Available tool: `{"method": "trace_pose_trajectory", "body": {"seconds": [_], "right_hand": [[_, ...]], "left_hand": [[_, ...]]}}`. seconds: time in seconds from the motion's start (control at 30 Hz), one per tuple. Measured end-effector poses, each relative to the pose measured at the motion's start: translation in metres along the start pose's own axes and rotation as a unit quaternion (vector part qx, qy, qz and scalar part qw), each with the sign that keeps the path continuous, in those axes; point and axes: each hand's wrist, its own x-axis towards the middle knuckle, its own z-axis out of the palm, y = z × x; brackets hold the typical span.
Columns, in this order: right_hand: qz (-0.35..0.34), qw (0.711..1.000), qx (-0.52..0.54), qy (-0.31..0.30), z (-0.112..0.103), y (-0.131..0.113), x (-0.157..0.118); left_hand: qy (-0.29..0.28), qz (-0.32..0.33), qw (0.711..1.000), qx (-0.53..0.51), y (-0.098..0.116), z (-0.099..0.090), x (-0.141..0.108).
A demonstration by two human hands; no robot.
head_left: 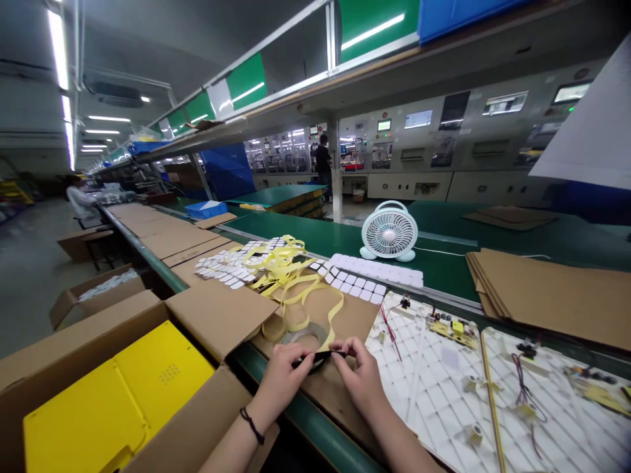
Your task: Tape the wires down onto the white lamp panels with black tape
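Between my two hands a short black strip (323,355) is stretched, perhaps tape; its exact kind I cannot tell. My left hand (286,373) pinches one end between thumb and fingers, and my right hand (359,373) pinches the other. Just beyond them a grey roll (292,336) lies on the cardboard (362,318), partly hidden by my fingers. Loops of yellow ribbon-like strip (340,303) curl from beside the roll to a tangled heap (283,259). Sheets of white rounded-square pieces (352,282) lie behind. White ribbed panels (419,374) with wires and small circuit boards sit to my right.
An open carton (148,315) holding a yellow panel (118,394) stands at left. A light-blue fan (389,231) stands on the green belt (315,238). Stacked cardboard sheets (552,295) lie at right. Overhead runs a shelf (305,92). Other people (323,161) are farther off.
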Motion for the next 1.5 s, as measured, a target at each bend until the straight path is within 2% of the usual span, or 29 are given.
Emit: {"method": "trace_pose_trajectory", "body": {"seconds": [0.1, 0.2, 0.27, 0.37, 0.47, 0.57, 0.63, 0.7, 0.77, 0.83, 0.93, 1.0, 1.13, 1.23, 1.37, 1.5], "right_hand": [[-0.107, 0.988, -0.106, 0.014, 0.000, -0.006, -0.003], [-0.237, 0.944, -0.229, 0.003, 0.004, -0.014, -0.009], [-0.297, 0.911, -0.286, -0.026, 0.007, -0.016, -0.014], [-0.331, 0.872, -0.351, -0.085, 0.012, -0.015, -0.021], [-0.348, 0.843, -0.385, -0.140, 0.014, -0.010, -0.030], [-0.379, 0.819, -0.396, -0.170, 0.005, -0.013, -0.034], [-0.332, 0.843, -0.394, -0.153, -0.014, -0.025, -0.030], [-0.213, 0.892, -0.376, -0.135, -0.045, -0.044, -0.019], [-0.101, 0.915, -0.363, -0.143, -0.083, -0.065, -0.002], [0.003, 0.914, -0.372, -0.162, -0.122, -0.082, 0.015], [0.132, 0.888, -0.407, -0.171, -0.171, -0.091, 0.033], [0.188, 0.870, -0.433, -0.139, -0.195, -0.088, 0.036], [0.235, 0.862, -0.441, -0.084, -0.230, -0.074, 0.030], [0.215, 0.882, -0.419, -0.026, -0.239, -0.064, 0.030], [0.087, 0.928, -0.355, 0.070, -0.217, -0.048, 0.044], [0.059, 0.962, -0.262, 0.056, -0.186, -0.030, 0.056]], "left_hand": [[0.005, -0.039, 0.999, -0.036, -0.007, 0.002, 0.001], [0.014, -0.068, 0.995, -0.067, -0.014, 0.007, 0.002], [0.023, -0.062, 0.996, -0.061, -0.016, 0.012, 0.003], [0.037, -0.031, 0.998, -0.035, -0.020, 0.019, 0.006], [0.071, -0.063, 0.995, -0.013, -0.029, 0.019, 0.011], [0.041, -0.083, 0.996, 0.016, -0.031, 0.009, 0.022], [0.016, -0.036, 0.998, 0.049, -0.019, 0.001, 0.031], [0.015, 0.047, 0.996, 0.081, 0.003, -0.003, 0.043], [-0.008, 0.146, 0.985, 0.094, 0.032, 0.002, 0.060], [-0.058, 0.227, 0.967, 0.105, 0.060, 0.017, 0.083], [-0.132, 0.312, 0.932, 0.131, 0.085, 0.054, 0.127], [-0.172, 0.313, 0.920, 0.162, 0.089, 0.081, 0.154], [-0.189, 0.239, 0.934, 0.187, 0.078, 0.119, 0.187], [-0.170, 0.235, 0.942, 0.168, 0.072, 0.128, 0.189], [-0.138, 0.271, 0.951, 0.061, 0.080, 0.128, 0.179], [-0.166, 0.282, 0.945, -0.028, 0.089, 0.131, 0.172]]}}
